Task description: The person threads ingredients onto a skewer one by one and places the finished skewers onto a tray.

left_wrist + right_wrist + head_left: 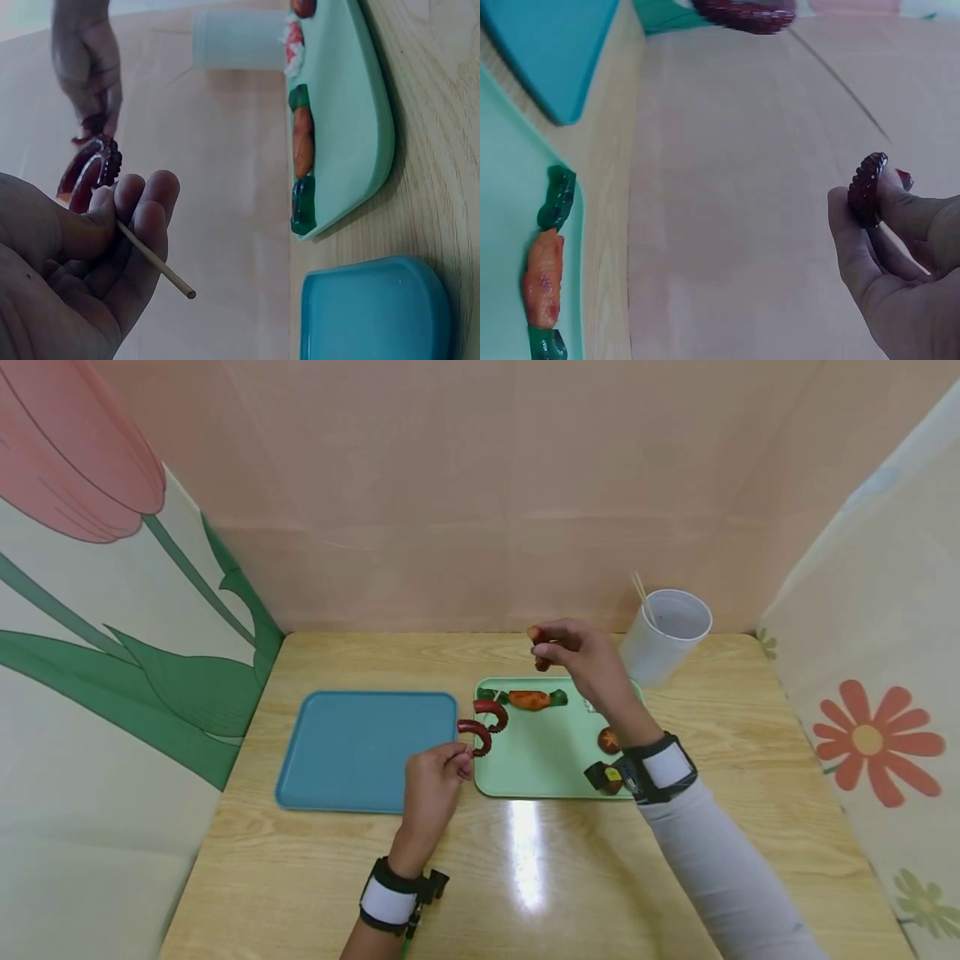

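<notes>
My left hand pinches a wooden skewer near its lower end. Threaded on it are two dark red, curved pieces with bumpy edges, like toy octopus tentacles, beside the left edge of the green tray. Higher up and to the right, my right hand pinches a similar dark red tentacle piece between thumb and fingers. In the right wrist view, the skewer's thin bare tip points toward that piece, apart from it.
On the green tray lie an orange piece between green pieces and round brown mushroom-like pieces. A blue tray sits at the left. Behind the right hand stands a white cup with thin sticks.
</notes>
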